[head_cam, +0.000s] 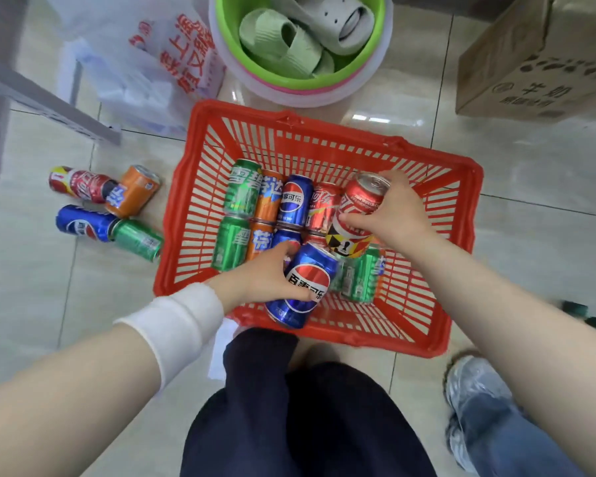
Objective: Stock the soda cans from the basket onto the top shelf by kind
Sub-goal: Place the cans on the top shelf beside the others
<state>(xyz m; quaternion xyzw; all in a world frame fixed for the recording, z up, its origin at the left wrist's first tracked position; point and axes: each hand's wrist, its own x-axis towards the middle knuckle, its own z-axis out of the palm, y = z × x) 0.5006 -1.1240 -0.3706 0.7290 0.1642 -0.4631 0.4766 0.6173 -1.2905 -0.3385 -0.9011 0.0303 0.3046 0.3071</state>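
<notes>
My dark trouser leg fills the nearest ground, with a grey shoe off to the right on the tiled floor. A white wristband wraps my left forearm.

My left hand clasps a blue Pepsi can, thumb across its label and fingers curled round the far side. The can sits over the near rim of the red basket; its long axis runs away from me, leaning slightly right.

Beyond it, my right hand grips a red Coca-Cola can from the right. Its pull-tab top points away from me and to the right, its base toward me, and it is raised above the other cans.

Under it a green Sprite can lies on the basket floor. To the left, two rows of cans lie on their sides, long axes running away from me: in the far row a Sprite, a Fanta, a Pepsi and a Coca-Cola.

Left of the basket, four cans lie on the floor: a floor Pepsi, a floor Sprite, a floor Fanta and a floor Coca-Cola.

Farthest off stand a green basin holding slippers, a white plastic bag and a cardboard box.
</notes>
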